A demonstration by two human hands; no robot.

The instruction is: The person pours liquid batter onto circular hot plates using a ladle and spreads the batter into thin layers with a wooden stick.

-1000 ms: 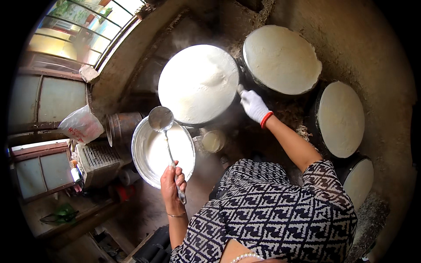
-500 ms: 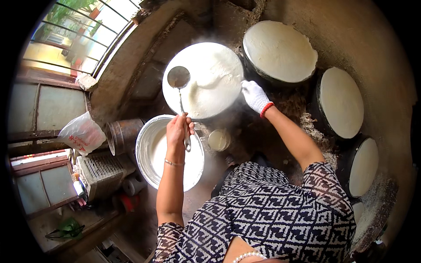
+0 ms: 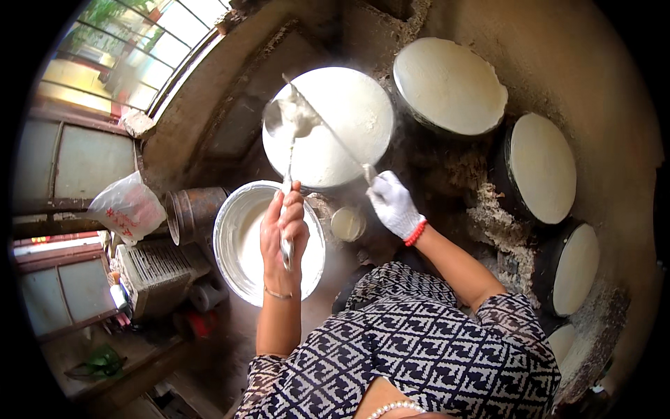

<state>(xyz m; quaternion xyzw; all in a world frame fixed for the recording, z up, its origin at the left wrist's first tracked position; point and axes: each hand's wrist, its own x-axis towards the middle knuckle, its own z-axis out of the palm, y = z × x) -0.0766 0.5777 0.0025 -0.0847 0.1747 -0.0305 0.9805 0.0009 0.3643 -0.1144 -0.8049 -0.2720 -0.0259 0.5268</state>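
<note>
Largest, at the centre: a broad, flat, round griddle (image 3: 352,143) spread with bright white batter. Ranged to its right: dark-sided, round pans (image 3: 450,86) topped with pale off-white layers. Just below the griddle, toward the left: a deep, round, white-smeared basin (image 3: 222,241) part filled with creamy white liquid.

Next in size, a long-handled, shiny metal ladle (image 3: 273,120), raised over the griddle's left edge. Slanting across its bowl: a thin, straight, greyish blade (image 3: 340,141).

Then the bare left hand (image 3: 283,227), above the basin, closed round the ladle's handle. Near the griddle's lower right edge, the right hand (image 3: 394,204), in a white knitted glove with a red cuff, clenched round the blade's near end.

Smaller again, just right of the basin: a pale, round, cloudy container (image 3: 347,224). Smallest, at the crossing of ladle and blade: a thick, wet, white clump of batter (image 3: 301,115); too blurred to tell whether stuck to ladle, blade or both.

Step in hand, by judgement: wiping batter off the blade against the ladle, with the griddle already coated. Called for next: a steady left grip, and a smooth right-hand pull to clear the blade without dripping.
</note>
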